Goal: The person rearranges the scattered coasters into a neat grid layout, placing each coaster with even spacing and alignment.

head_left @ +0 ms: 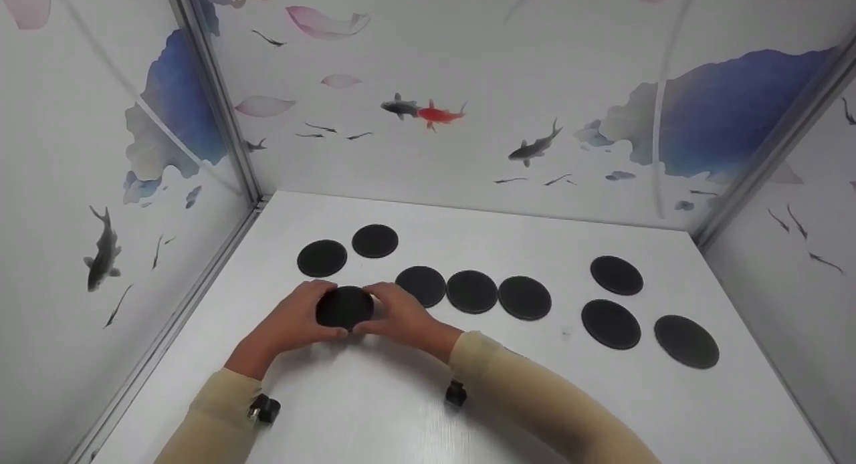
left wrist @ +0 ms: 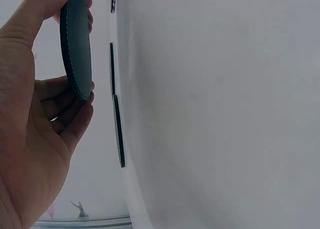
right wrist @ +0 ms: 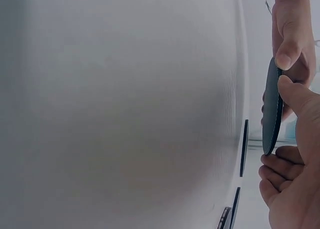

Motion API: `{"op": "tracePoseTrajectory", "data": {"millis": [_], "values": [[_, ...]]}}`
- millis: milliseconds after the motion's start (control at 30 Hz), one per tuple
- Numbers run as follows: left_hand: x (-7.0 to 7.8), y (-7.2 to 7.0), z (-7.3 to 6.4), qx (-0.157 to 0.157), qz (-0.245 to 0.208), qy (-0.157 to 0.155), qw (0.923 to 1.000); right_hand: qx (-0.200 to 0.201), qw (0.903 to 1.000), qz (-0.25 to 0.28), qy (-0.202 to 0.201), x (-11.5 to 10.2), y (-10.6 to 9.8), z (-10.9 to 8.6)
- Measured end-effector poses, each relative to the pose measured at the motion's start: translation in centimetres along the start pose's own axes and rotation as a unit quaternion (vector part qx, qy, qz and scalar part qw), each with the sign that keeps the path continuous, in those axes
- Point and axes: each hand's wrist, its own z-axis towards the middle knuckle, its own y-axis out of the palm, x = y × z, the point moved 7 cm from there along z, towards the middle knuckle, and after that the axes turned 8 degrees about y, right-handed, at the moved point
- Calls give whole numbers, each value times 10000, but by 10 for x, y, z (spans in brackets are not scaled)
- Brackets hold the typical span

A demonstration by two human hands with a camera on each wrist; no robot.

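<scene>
Both hands hold one round black coaster (head_left: 344, 308) between them over the left part of the white table. My left hand (head_left: 297, 317) grips its left edge, thumb toward me and fingers round the far side. On the opposite edge, the right hand (head_left: 404, 317) pinches it in the same way. Both thumbs nearly meet at the near rim. Pale stitching runs along the edge of the coaster (left wrist: 79, 44) in the left wrist view. Seen from the right wrist, the coaster (right wrist: 272, 109) is lifted off the tabletop.
Two coasters (head_left: 322, 258) lie beyond the hands. Three more form a touching row with its middle coaster (head_left: 472, 291) right of the hands. Another three, including one coaster (head_left: 611, 323), lie at the right. Printed panels (head_left: 468, 150) with metal posts enclose the table (head_left: 374, 410).
</scene>
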Motion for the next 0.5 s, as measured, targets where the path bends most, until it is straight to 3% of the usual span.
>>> {"op": "tracePoseTrajectory", "data": {"millis": [500], "values": [[40, 26, 24, -139, 67, 536, 9984, 395, 9988, -89, 293, 20, -32, -45]]}}
